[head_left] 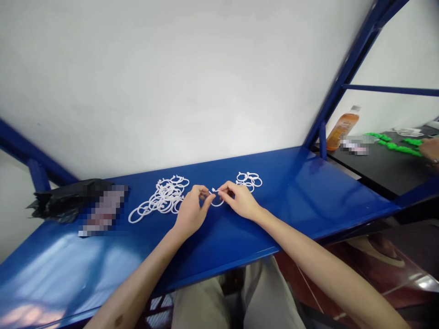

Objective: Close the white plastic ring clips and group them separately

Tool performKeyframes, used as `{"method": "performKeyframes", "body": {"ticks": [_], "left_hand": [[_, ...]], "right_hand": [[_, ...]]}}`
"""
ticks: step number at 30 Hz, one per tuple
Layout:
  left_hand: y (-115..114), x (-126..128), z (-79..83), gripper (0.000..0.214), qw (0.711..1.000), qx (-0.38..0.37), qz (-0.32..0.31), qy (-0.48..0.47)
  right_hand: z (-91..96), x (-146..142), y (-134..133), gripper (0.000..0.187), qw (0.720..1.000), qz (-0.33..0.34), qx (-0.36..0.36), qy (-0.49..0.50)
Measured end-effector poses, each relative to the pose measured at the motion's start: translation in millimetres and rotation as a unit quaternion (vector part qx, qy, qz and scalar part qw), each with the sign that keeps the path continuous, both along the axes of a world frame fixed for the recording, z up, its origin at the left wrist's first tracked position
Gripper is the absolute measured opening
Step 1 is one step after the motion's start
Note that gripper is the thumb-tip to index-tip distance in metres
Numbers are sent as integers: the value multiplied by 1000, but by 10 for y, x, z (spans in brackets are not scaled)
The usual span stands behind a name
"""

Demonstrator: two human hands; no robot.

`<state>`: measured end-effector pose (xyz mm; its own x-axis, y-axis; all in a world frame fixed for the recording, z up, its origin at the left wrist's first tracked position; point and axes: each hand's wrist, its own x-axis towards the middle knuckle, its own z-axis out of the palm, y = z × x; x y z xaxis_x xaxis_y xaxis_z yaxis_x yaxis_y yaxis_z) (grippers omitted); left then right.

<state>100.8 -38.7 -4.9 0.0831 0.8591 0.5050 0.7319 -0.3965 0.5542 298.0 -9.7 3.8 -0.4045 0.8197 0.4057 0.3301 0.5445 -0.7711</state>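
My left hand (192, 211) and my right hand (240, 198) meet over the blue table (295, 196) and pinch one white plastic ring (216, 199) between their fingertips, each at one end of it. A loose heap of several white rings (161, 198) lies just left of my left hand. A smaller group of white rings (249, 179) lies right behind my right hand.
A black plastic bag (65, 201) sits at the table's left end. Blue frame posts (346, 73) rise at the right. Beyond them a dark table holds an orange bottle (342, 129) and green pieces (394, 145); another person's hand (430, 150) shows at the right edge.
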Motion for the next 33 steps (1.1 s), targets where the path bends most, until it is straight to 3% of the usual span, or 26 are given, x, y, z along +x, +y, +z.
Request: {"method": "performKeyframes", "body": {"ticks": [3,6,13,17,23,29,33], "left_hand": [[1,-5,53,28,994,-97,-38,-36],[-7,-7,82,33,989,-127,-58,-55],[-6,-57,-31,24,994,-48,-94,-29],[12,-64,-34,23,994,-25,-105,-3],[66,-123,73,26,989,-16,-82,120],[133,-416,130,24,963,2,31,268],[133,-513,179,30,946,-52,77,310]], "right_hand": [[3,-4,-5,11,999,1,35,-8],[-12,-16,-24,13,997,17,65,-23],[-87,34,-27,18,977,57,173,-109],[-96,18,-28,18,971,54,194,-128],[-38,91,104,14,971,-31,183,-149],[36,683,414,22,951,-202,130,-197],[76,929,458,19,944,-229,98,-218]]}}
